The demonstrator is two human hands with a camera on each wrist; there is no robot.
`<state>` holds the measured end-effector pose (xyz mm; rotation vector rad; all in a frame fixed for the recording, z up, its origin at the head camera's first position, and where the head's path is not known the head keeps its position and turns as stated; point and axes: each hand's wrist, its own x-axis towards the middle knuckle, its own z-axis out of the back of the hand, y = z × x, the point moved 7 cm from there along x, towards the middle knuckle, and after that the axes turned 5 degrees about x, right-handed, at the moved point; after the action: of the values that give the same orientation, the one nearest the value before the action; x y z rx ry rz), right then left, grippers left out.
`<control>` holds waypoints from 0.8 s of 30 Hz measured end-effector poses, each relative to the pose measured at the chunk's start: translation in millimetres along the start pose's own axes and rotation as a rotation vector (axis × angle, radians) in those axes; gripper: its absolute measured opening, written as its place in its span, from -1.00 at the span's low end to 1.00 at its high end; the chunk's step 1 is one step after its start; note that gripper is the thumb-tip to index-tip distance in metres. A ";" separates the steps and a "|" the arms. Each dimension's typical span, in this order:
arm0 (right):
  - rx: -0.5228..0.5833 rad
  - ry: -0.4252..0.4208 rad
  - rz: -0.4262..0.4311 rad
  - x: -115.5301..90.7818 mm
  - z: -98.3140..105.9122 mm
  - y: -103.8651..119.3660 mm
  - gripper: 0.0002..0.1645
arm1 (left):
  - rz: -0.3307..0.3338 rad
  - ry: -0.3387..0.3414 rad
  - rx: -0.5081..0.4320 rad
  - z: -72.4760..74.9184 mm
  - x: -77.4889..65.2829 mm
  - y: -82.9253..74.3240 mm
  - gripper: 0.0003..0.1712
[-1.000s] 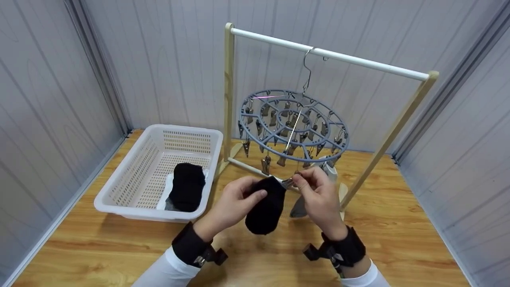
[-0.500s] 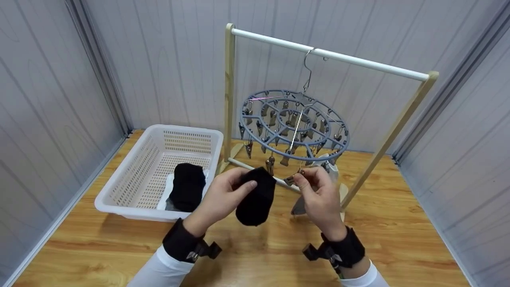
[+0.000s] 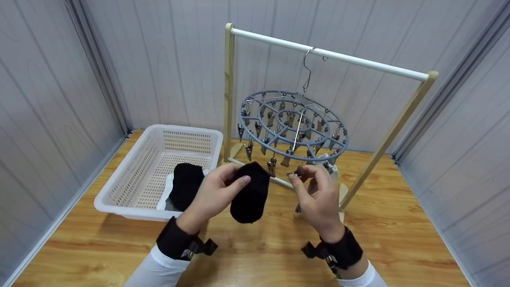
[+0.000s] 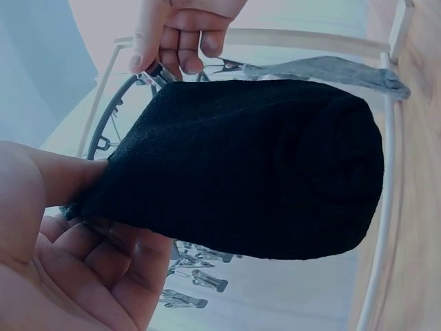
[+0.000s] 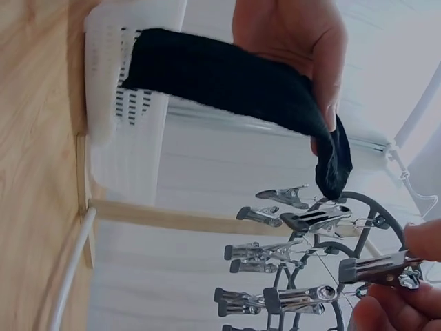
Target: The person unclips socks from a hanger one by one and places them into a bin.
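A black sock [image 3: 250, 201] hangs from my left hand [image 3: 215, 191], pinched near its upper edge between thumb and fingers. To the right, my right hand [image 3: 318, 199] pinches a metal clip [image 5: 379, 269] with thumb and fingers. That clip belongs to a round grey-blue drying hanger [image 3: 301, 99], which carries several similar clips. Sock and clip are apart in the head view. A grey sock [image 4: 324, 73] hangs from a clip beyond my right hand, which mostly hides it in the head view.
The hanger is hooked on the white rod [image 3: 358, 59] of a wooden-sided stand. A white perforated basket [image 3: 133, 213] stands at the left, holding another black sock [image 3: 185, 185] on something white [image 3: 162, 197]. Panelled walls surround the wooden table [image 3: 255, 263].
The black sock has moved left and slightly up with my left hand, away from the clip it was touching. My right hand stays at the clip, which has tilted. The hanger has swung slightly.
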<state>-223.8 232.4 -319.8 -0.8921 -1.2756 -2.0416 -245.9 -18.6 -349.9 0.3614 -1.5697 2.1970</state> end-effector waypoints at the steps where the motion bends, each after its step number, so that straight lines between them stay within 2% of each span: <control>1: -0.012 -0.008 0.013 0.7 0.4 0.6 -0.74 | 0.000 -0.004 -0.002 0.9 0.3 -0.1 -0.83; 7: -0.091 -0.036 0.082 2.8 2.3 2.7 -0.71 | -0.005 -0.027 -0.004 6.5 1.2 -1.7 -0.87; 18: -0.154 -0.046 0.132 3.2 5.0 7.8 -0.70 | 0.008 -0.072 -0.028 20.5 0.8 -3.3 -0.85; 24: -0.165 -0.124 0.215 7.7 17.7 15.2 -0.74 | 0.023 -0.106 -0.049 35.9 1.0 -4.5 -0.81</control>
<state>-212.9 241.9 -299.9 -1.1940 -1.0340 -1.9655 -245.7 -51.0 -333.9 0.4538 -1.6890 2.1844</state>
